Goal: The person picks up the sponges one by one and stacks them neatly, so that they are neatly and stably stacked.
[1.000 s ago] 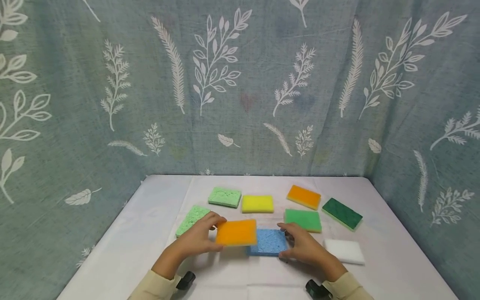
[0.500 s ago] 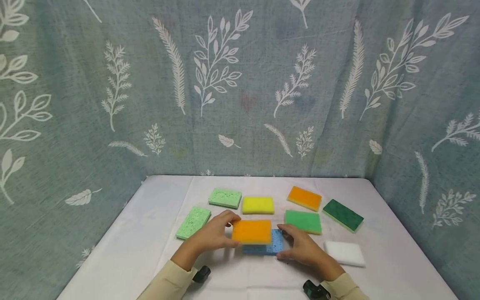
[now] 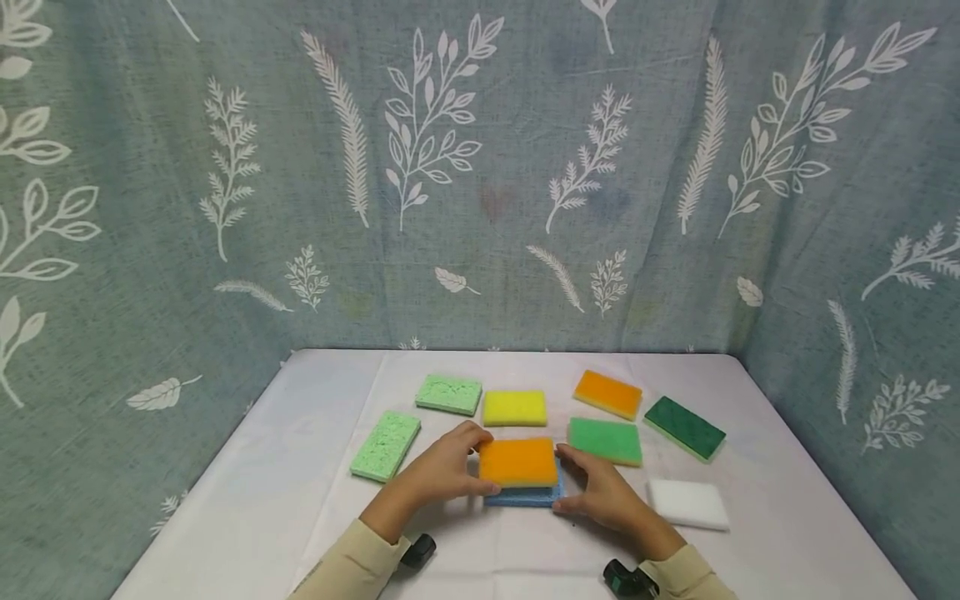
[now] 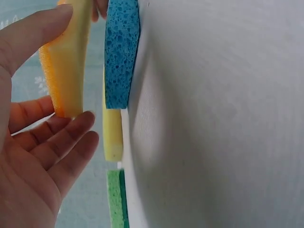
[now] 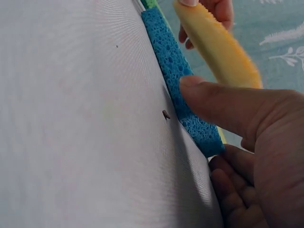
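- As I read it on the head view, the left hand (image 3: 446, 472) grips an orange-topped sponge (image 3: 517, 462), thumb on the side toward me and fingers on the far side.
- I find this sponge held above a blue sponge (image 3: 522, 497), orange face up; both wrist views show a gap between the two.
- I record the right hand (image 3: 603, 492) curled about the right end of the blue sponge, thumb at the near side, fingers toward the far one. Whether its fingertips also touch the orange-topped sponge, I cannot tell.
- I place the blue sponge flat on the white-covered tabletop (image 3: 225, 533), about midway between the left and right edges.
- Nearest the far edge I note a light green sponge (image 3: 448, 394), a yellow sponge (image 3: 515, 408) and a second orange sponge (image 3: 608, 394).
- Toward the left edge I log another light green sponge (image 3: 386, 446), lying slantwise.
- Toward the right edge I count a dark green sponge (image 3: 686, 427) and, nearer to me, a white sponge (image 3: 688, 503); a mid-green sponge (image 3: 606, 441) lies inward of the dark one.
- Beyond the far edge I observe a grey-green leaf-patterned curtain (image 3: 480, 167).
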`<state>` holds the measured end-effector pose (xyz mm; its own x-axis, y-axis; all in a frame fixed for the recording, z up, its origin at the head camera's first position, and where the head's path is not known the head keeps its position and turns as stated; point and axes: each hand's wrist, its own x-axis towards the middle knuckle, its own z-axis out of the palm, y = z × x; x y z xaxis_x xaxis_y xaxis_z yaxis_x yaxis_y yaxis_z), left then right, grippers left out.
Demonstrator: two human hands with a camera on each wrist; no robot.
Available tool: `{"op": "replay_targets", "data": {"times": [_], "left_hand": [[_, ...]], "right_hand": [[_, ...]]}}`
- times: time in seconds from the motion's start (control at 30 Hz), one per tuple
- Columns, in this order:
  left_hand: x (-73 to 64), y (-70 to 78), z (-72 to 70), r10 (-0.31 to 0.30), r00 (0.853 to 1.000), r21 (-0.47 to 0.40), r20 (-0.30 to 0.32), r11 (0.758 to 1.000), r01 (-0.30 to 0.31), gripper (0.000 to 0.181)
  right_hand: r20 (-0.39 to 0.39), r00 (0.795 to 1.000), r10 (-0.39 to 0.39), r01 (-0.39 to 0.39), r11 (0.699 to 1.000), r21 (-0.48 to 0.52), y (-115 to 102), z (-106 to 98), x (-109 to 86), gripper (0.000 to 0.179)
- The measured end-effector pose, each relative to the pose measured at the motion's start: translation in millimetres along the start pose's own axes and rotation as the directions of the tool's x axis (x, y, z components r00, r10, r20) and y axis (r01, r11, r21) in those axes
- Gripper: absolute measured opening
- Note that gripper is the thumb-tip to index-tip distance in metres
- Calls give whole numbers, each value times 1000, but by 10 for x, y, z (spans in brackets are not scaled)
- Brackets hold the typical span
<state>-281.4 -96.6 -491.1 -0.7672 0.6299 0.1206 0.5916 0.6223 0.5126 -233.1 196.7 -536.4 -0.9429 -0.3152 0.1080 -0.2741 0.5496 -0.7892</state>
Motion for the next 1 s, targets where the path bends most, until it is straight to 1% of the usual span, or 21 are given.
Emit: {"op": "replay_targets", "data": {"times": [0.17, 0.27, 0.43, 0.67, 0.87, 1.0], "left_hand": [[12, 52, 12, -26, 1000, 6, -5, 1000, 26, 76], [19, 81, 20, -19, 1000, 17, 2, 1000, 19, 76], [48, 91, 49, 2, 1000, 56, 13, 998, -3, 74], [34, 99, 57, -15, 1000, 86, 18, 996, 13, 73], [17, 138, 50, 27, 999, 121, 18, 992, -29, 74], [25, 128, 68, 38, 999, 151, 13, 988, -40, 74]], "right_hand": [[-2, 1000, 30, -30, 999, 22, 6, 14, 6, 99], [-9, 999, 44, -44, 999, 26, 7, 20, 10, 100], [-18, 999, 37, -36, 999, 23, 11, 15, 8, 101], [-3, 999, 34, -34, 998, 57, 30, 5, 6, 104], [-13, 1000, 27, -26, 999, 46, 25, -1, 1, 103], [-9, 999, 33, -32, 998, 53, 14, -3, -5, 102]]}}
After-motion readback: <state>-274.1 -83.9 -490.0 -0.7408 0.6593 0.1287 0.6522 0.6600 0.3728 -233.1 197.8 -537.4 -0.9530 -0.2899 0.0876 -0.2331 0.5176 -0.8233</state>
